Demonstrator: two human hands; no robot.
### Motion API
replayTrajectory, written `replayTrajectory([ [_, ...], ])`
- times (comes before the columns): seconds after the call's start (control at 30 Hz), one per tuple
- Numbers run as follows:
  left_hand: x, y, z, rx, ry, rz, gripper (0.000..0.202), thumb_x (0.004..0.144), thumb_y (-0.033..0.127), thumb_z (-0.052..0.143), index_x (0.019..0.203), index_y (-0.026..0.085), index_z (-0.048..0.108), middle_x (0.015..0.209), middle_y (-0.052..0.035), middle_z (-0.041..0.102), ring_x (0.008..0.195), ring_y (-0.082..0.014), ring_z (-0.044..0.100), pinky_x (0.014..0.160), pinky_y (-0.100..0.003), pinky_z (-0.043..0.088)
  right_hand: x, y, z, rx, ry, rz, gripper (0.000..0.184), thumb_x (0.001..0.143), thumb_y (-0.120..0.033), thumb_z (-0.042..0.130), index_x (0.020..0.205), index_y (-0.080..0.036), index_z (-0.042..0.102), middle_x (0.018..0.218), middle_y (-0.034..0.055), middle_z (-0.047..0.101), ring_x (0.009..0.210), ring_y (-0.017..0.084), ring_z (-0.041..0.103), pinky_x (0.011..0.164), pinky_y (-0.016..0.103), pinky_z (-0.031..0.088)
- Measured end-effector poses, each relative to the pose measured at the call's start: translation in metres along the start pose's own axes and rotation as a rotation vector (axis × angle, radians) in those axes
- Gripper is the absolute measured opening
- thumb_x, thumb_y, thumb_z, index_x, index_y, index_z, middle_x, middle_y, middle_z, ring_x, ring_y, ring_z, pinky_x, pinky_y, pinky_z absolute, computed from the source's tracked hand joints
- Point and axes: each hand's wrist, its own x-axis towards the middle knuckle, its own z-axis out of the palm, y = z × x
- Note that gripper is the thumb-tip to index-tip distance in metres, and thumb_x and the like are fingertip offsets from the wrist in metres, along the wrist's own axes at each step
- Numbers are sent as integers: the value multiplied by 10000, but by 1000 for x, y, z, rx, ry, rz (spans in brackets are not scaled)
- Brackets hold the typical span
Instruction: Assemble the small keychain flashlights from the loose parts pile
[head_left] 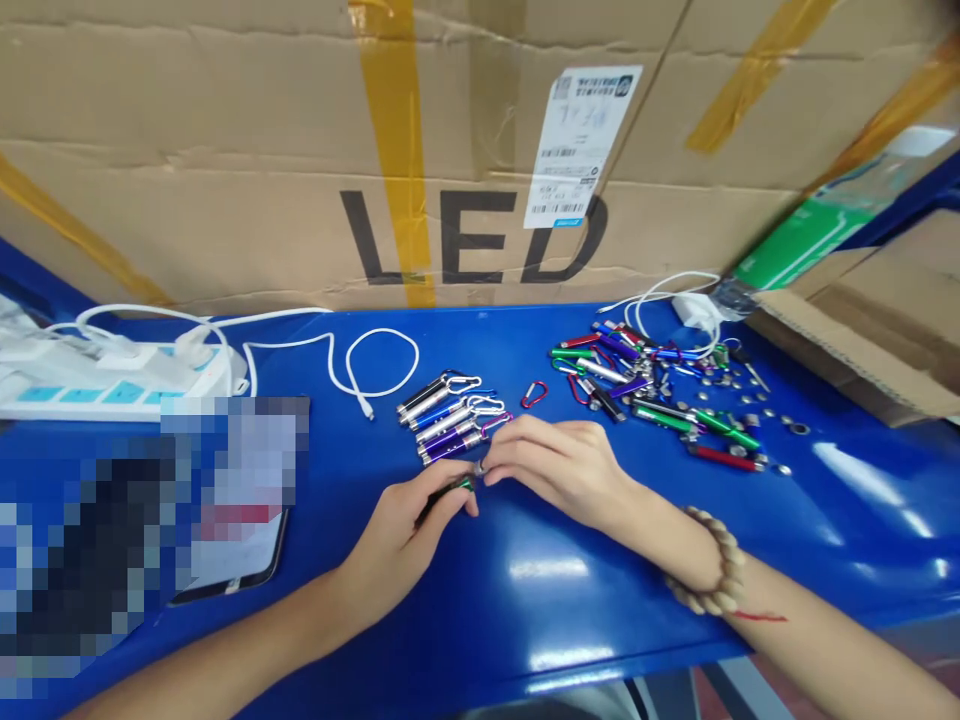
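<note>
My left hand [409, 530] is closed around a small green flashlight tube [466, 483], most of it hidden by the fingers. At the tube's end, the fingertips of my right hand [562, 470] pinch a small silvery piece [480, 467], too small to tell its kind. Just beyond my hands lies a row of several pen-sized flashlights [442, 418] in black, silver, blue and purple, with carabiner clips at their far ends. A loose red carabiner [534, 393] rests to the right of that row.
A heap of coloured flashlight tubes [600, 370] and scattered button cells [757, 398] lies at the right. A large cardboard box [262, 130] walls off the back. At left are a power strip [75, 395], a white cable [382, 332] and a phone [247, 530]. An open carton [847, 340] stands right.
</note>
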Motion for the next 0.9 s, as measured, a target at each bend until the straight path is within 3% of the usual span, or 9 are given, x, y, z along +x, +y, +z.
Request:
replayTrajectory([
  [0.1, 1, 1, 0, -7, 25, -44, 253, 912, 300, 382, 1021, 194, 584, 769, 8, 650, 696, -131, 577, 683, -214, 428, 3, 13, -13, -182, -10, 267, 181, 899, -303, 505, 856, -204, 650, 878, -18, 681, 723, 81, 632, 537, 178, 384],
  [0.23, 1, 1, 2, -14, 23, -72, 280, 916, 329, 371, 1040, 205, 589, 760, 8, 648, 648, -125, 560, 629, -216, 421, 3, 38, -29, -544, -165, 678, 183, 846, -380, 561, 814, -238, 672, 900, -5, 686, 718, 156, 639, 464, 233, 300],
  [0.33, 0, 2, 2, -14, 23, -76, 286, 917, 335, 369, 1046, 205, 588, 758, 6, 646, 598, -117, 535, 590, -217, 411, -1, 53, -36, -674, -247, 872, 163, 817, -379, 589, 807, -252, 691, 867, 17, 697, 712, 202, 641, 472, 245, 288],
  [0.5, -1, 2, 1, -21, 15, -60, 277, 920, 321, 368, 1034, 201, 590, 772, -6, 650, 664, -133, 564, 628, -228, 421, -9, 70, -38, -699, -250, 973, 218, 790, -392, 593, 788, -217, 723, 753, 87, 689, 649, 232, 631, 489, 268, 336],
  [0.73, -2, 2, 1, -30, -10, -67, 271, 922, 320, 369, 1040, 208, 585, 790, -6, 653, 662, -133, 572, 552, -212, 404, -15, 86, -55, -692, -229, 1051, 288, 793, -429, 566, 805, -201, 742, 684, 139, 656, 594, 256, 599, 497, 315, 355],
  [0.9, -1, 1, 1, -7, 3, -43, 262, 920, 300, 379, 1036, 205, 594, 770, 0, 659, 643, -124, 568, 571, -205, 420, -21, 94, -72, -725, -138, 1106, 263, 810, -302, 543, 929, -168, 736, 763, 187, 653, 643, 243, 591, 505, 309, 294],
])
